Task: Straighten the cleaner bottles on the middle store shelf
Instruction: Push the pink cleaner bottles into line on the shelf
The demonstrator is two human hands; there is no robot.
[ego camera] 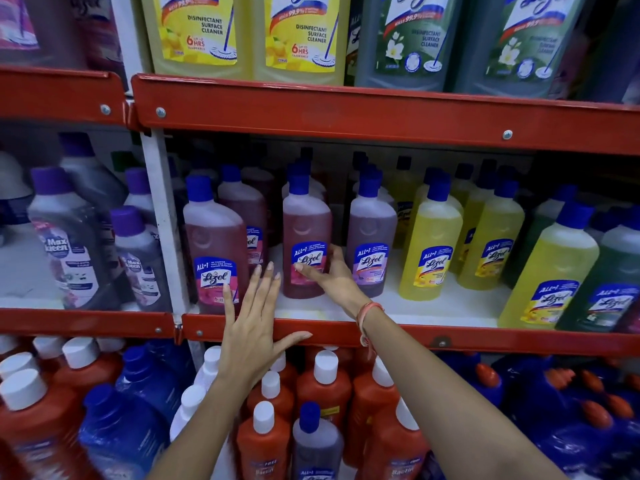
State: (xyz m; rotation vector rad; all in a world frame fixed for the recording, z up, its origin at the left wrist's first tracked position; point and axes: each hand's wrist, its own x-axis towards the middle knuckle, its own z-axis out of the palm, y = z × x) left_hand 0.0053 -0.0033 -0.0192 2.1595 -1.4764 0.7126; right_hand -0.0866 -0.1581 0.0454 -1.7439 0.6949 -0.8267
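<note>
The middle shelf [450,303] carries rows of blue-capped cleaner bottles. A pink bottle [216,244] stands at the front left and a second pink bottle [306,233] further back beside it. Right of these come a purple bottle [370,233], yellow bottles [431,251] and a green bottle [613,271]. My right hand [329,275] wraps around the lower right side of the second pink bottle, thumb across its label. My left hand [252,327] is flat and open, fingers spread, in front of the shelf's red lip [485,337] and touching the front-left pink bottle's base.
Large yellow and green disinfectant bottles [301,32] fill the shelf above, behind a red rail. Orange and blue bottles with white caps [322,382] crowd the shelf below. A white upright [166,220] separates a left bay holding purple-capped bottles [69,237].
</note>
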